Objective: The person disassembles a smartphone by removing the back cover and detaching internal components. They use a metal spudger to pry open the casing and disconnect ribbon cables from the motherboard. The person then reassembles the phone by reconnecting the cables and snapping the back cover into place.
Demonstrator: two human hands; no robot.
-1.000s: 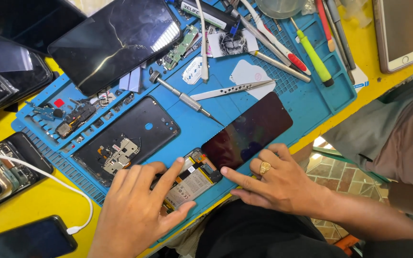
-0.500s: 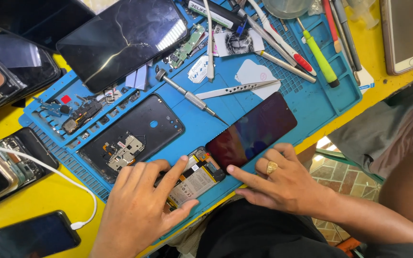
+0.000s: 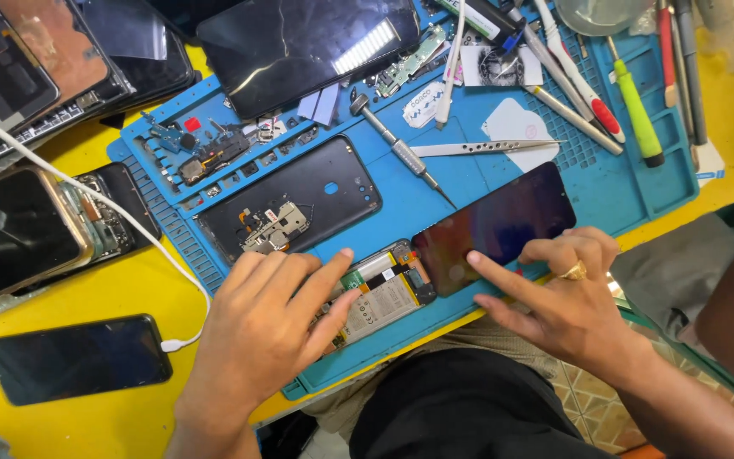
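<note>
Both hands are working on the opened phone (image 3: pixel 384 293) that is lying at the near edge of the blue repair mat (image 3: pixel 639 183). My left hand (image 3: pixel 269 327) is lying flat over the phone's exposed inside, fingers spread and open, the thumb pressing down near the battery and circuit parts rather than gripping anything. My right hand (image 3: pixel 567 297) is loosely curled (a gold ring is showing on one finger), with the index finger stretching out and its tip touching the lower corner of the dark screen panel (image 3: pixel 499 225), which is folding out to the right from the phone body and lying flat on the mat.

Just beyond my left hand, a black back cover (image 3: pixel 316 195) is sitting on the mat with a small metal bracket resting on it. A screwdriver (image 3: pixel 401 153) and a pair of tweezers (image 3: pixel 486 147) are lying beyond the screen panel, apart from it. Further out, a large cracked tablet (image 3: pixel 307 42) is leaning across the mat's far edge, and a green-handled tool (image 3: pixel 637 106) is lying at the far right among other tools. Off the mat on the yellow table (image 3: pixel 129 425), a white cable (image 3: pixel 87 204) is running to a dark phone (image 3: pixel 78 357) well to the left of my wrist.
</note>
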